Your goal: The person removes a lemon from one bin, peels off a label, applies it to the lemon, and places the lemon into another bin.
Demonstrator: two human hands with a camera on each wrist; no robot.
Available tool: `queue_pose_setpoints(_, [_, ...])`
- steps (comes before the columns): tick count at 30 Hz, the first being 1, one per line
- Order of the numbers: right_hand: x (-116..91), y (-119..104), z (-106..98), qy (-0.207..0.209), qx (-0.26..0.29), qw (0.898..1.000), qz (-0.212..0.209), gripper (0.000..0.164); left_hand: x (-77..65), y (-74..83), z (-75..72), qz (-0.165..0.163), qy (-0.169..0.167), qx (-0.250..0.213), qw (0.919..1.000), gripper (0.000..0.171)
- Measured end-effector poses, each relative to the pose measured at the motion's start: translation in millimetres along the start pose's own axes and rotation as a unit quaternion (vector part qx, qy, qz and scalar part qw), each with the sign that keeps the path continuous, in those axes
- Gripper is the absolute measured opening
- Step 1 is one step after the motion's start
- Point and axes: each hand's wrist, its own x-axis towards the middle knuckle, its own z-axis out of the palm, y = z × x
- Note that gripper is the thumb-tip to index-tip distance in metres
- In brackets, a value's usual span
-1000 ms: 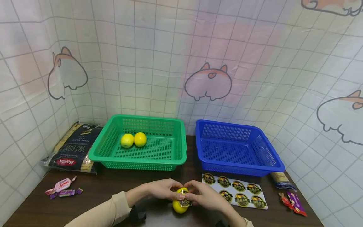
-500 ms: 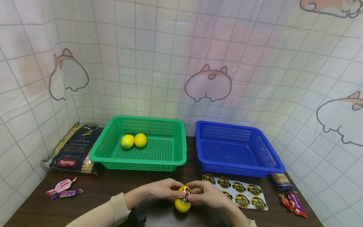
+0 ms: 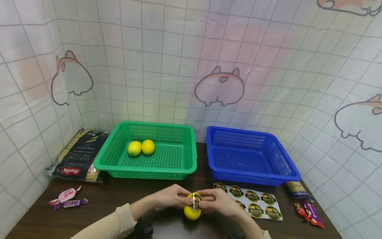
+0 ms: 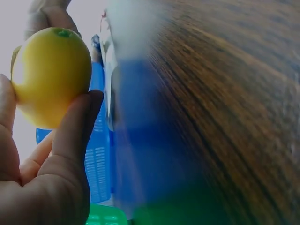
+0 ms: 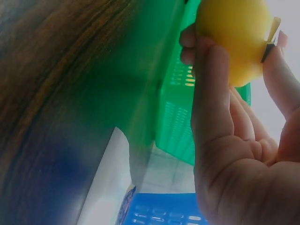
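The yellow fruit (image 3: 192, 213) is located in front of the green basket (image 3: 146, 172), on the person's side, near the basket's front right corner. The fruit is round, smooth and evenly coloured; the left wrist view shows a small green stem mark on its skin. A round label (image 3: 195, 201), black with gold and coloured print, lies against the side facing the person and carries a bright streak of glare. In the right wrist view, an edge of the label stands off the skin beside the thumb. The left hand (image 3: 170, 198) grips the fruit from the left, thumb on the near side and fingers curled behind. The right hand (image 3: 220, 203) grips it from the right in the same manner, its thumb at the label. Contact between the fruit and the table (image 3: 113, 199) cannot be determined. The green basket contains two further fruits, a left one (image 3: 134, 148) and a right one (image 3: 148, 147), side by side in its left half. Right of the green basket stands the blue basket (image 3: 253, 177). A white label sheet (image 3: 247, 203) lies forward and to the right of the green basket, bearing round labels of the same pattern. A pasta bag (image 3: 78, 156) lies immediately left of the green basket; a pink-wrapped candy (image 3: 67, 195) and a purple-wrapped candy (image 3: 71, 203) lie forward and left of it.
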Motion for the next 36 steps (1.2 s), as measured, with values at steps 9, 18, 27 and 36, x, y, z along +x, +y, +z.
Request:
queue_pose_setpoints(9, [-2, 3, 1, -0.022, 0.017, 1.000, -0.002, 0.057, -5.5, -0.1, 1.2, -0.024, -0.020, -0.002, 0.9995, 0.046])
queue_pose_setpoints(18, [-2, 4, 2, -0.027, 0.018, 0.999, -0.006, 0.058, -10.1, -2.1, 2.8, -0.021, -0.030, -0.007, 0.9993, 0.050])
queue_pose_setpoints(27, [-2, 3, 0, -0.028, 0.014, 0.999, -0.009, 0.057, -12.8, -1.2, 4.8, -0.010, -0.027, -0.012, 0.9995, 0.050])
queue_pose_setpoints(36, [-4, 3, -1, -0.035, 0.014, 0.999, -0.005, 0.058, -15.3, -0.8, 8.3, -0.007, -0.029, -0.024, 0.9993, 0.055])
